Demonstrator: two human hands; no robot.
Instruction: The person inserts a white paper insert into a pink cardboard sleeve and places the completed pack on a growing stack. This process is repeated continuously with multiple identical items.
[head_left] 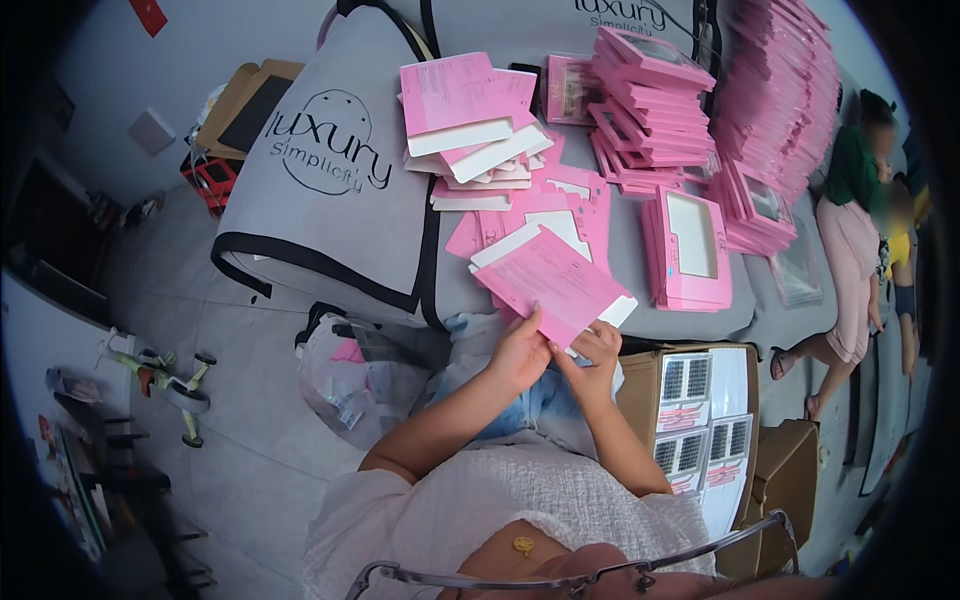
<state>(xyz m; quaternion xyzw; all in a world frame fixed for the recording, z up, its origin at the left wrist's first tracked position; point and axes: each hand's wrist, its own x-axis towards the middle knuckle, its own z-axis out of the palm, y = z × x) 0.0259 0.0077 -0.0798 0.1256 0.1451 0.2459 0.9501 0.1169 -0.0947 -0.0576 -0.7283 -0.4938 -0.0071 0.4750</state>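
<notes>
A flat pink carton with white end flaps (550, 278) is tilted in front of me, over the near edge of the grey-covered surface. My left hand (521, 350) grips its lower left edge, thumb on top. At the lower right end, the fingers of my right hand (592, 358) are closed on the carton by a white flap. Just beyond it, more flat pink cartons (590, 205) lie loosely spread. Behind those rises an untidy pile of pink and white cartons (450, 95).
Pink window boxes (650, 110) are stacked at the back, with a taller stack (775, 100) farther right. Nearer stands a small window-box stack (690, 250). An open cardboard box (645, 400) holds packaged items at my right. A plastic bag (345, 390) sits at left; two people stand far right.
</notes>
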